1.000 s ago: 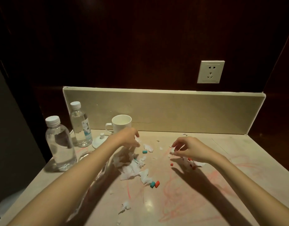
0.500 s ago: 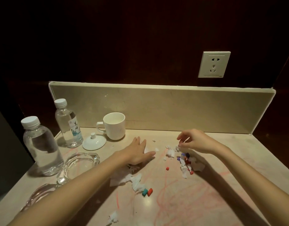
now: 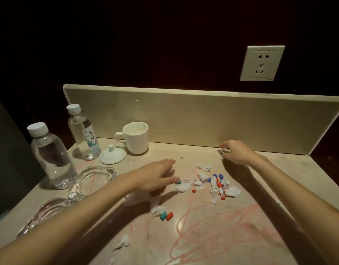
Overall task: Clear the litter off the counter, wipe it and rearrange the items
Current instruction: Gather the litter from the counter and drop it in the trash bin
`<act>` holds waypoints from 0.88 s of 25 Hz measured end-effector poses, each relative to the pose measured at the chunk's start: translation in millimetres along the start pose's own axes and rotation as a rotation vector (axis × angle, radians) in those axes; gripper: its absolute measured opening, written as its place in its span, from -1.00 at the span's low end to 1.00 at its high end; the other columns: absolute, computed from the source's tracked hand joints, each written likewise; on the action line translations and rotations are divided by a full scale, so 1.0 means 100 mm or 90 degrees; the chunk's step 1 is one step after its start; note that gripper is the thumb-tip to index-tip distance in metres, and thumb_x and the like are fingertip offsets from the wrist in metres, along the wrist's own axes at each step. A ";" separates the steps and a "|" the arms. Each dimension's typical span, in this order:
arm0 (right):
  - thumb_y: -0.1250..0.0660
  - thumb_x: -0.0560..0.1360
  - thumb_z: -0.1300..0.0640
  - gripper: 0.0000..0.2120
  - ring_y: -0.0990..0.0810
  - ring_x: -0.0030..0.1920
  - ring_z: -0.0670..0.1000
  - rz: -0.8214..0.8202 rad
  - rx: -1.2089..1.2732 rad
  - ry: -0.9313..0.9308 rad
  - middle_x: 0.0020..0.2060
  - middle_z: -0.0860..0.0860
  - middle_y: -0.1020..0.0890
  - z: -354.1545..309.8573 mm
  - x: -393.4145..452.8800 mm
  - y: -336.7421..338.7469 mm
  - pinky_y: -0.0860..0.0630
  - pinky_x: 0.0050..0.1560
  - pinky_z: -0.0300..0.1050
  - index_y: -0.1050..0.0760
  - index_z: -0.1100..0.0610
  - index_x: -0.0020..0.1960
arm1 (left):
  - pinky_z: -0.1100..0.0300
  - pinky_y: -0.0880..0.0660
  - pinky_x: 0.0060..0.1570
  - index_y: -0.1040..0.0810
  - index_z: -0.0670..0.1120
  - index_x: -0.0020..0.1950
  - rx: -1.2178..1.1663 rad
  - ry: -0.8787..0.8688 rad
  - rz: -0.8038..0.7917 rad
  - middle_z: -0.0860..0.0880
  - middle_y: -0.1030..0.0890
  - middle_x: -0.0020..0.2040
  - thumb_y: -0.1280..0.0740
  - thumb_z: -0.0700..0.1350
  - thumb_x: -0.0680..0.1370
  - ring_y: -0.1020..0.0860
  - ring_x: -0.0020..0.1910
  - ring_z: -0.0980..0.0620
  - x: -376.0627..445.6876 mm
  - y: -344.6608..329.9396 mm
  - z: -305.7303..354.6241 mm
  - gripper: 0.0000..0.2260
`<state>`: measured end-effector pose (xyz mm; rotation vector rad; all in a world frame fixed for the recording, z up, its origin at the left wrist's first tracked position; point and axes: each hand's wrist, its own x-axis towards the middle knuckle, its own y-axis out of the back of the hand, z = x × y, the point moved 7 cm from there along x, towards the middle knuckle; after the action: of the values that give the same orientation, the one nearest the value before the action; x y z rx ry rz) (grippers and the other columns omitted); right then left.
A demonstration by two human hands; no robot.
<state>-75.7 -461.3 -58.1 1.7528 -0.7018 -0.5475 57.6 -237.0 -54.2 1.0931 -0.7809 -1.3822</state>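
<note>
Torn white tissue scraps [image 3: 184,186] and small red, blue and teal bits [image 3: 218,183] litter the middle of the beige counter [image 3: 231,230], which is scribbled with red marks. My left hand [image 3: 155,176] lies flat with straight fingers over tissue scraps, its thumb tip touching a teal bit [image 3: 178,182]. My right hand [image 3: 235,152] is near the backsplash, its fingertips pinching a small white tissue scrap [image 3: 219,150]. A teal and red pair of bits [image 3: 166,216] lies nearer me, and another tissue scrap [image 3: 124,241] sits near the front.
At the left stand two clear water bottles [image 3: 50,155] [image 3: 84,134], a white mug [image 3: 136,137], its white lid [image 3: 112,154] and two glass ashtrays [image 3: 94,180] [image 3: 42,213]. A beige backsplash [image 3: 203,119] runs behind; a wall socket [image 3: 261,63] is above it.
My right hand has reached back toward the backsplash and pinched a tissue scrap there. My left hand has swept slightly right over the scraps. The camera has shifted closer.
</note>
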 end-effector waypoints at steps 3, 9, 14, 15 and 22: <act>-0.19 0.53 0.28 -0.75 -0.53 0.09 0.18 -0.041 -0.027 0.009 0.09 0.18 -0.61 -0.06 0.09 -0.09 -0.47 0.10 0.03 -0.55 0.27 0.14 | 0.07 -0.19 0.43 -0.10 -0.14 0.55 0.034 0.140 -0.025 -0.11 -0.20 0.53 -0.16 0.19 0.59 -0.24 0.46 -0.07 -0.22 0.07 -0.45 -0.35; -0.15 0.55 0.31 -0.74 -0.53 0.12 0.21 -0.076 -0.040 0.067 0.12 0.20 -0.62 -0.36 -0.03 -0.24 -0.47 0.16 0.08 -0.55 0.31 0.14 | -0.05 0.12 0.52 0.16 -0.13 0.57 0.031 0.227 -0.088 -0.13 0.20 0.57 0.01 0.28 0.59 0.21 0.55 -0.08 -0.31 -0.33 -0.49 -0.27; -0.13 0.59 0.22 -0.71 -0.49 0.21 0.11 -0.117 -0.029 0.144 0.21 0.10 -0.53 -0.64 -0.40 -0.36 -0.38 0.17 -0.10 -0.52 0.18 0.24 | 0.06 0.12 0.53 0.16 -0.13 0.57 0.016 0.089 -0.049 -0.09 0.16 0.58 -0.01 0.25 0.61 0.17 0.56 -0.01 0.07 -0.51 0.09 -0.30; -0.13 0.60 0.21 -0.71 -0.49 0.20 0.11 -0.115 -0.020 0.152 0.21 0.10 -0.53 -0.67 -0.47 -0.36 -0.38 0.17 -0.10 -0.52 0.17 0.23 | 0.09 0.12 0.52 0.15 -0.14 0.57 0.001 0.058 -0.039 -0.09 0.14 0.58 -0.03 0.24 0.61 0.15 0.56 0.00 0.15 -0.54 0.18 -0.29; -0.15 0.60 0.18 -0.70 -0.49 0.19 0.04 -0.100 0.037 0.154 0.23 0.05 -0.53 -0.65 -1.04 -0.23 -0.40 0.17 -0.14 -0.47 0.14 0.30 | -0.09 -0.03 0.51 0.07 -0.16 0.56 -0.031 -0.059 0.007 -0.12 -0.02 0.58 -0.07 0.45 0.44 -0.03 0.55 -0.07 0.52 -0.38 0.45 -0.07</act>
<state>-102.4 -339.4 -60.5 1.9011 -0.4175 -0.4144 6.4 -289.5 -82.1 0.9908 -0.8147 -1.4441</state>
